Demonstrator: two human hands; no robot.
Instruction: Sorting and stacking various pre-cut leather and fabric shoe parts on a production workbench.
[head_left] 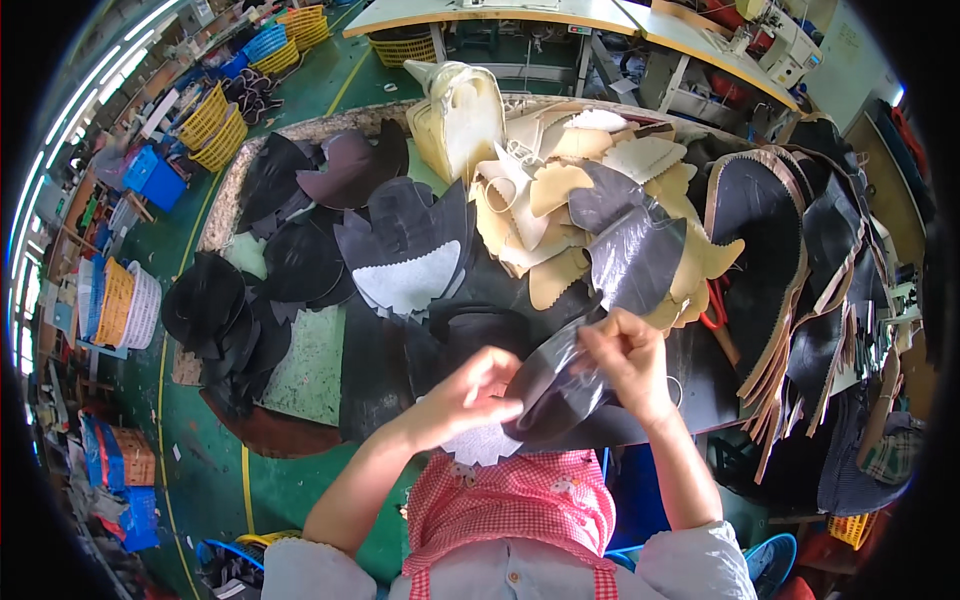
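Hanging between the two hands, over the near side of the tabletop (228,190), is a dark, glossy curved piece (556,388). From where I stand, the right hand (635,366) has the piece's upper right part pinched between thumb and bent fingers. The left hand (462,403) is half curled at the opposite edge, its thumb against the piece; I can't tell whether the fingers close on it from behind. A pale toothed piece (485,442) shows just below the left hand. Beyond the hands lie tan cut pieces (558,280), with red-handled scissors (714,306) to their right.
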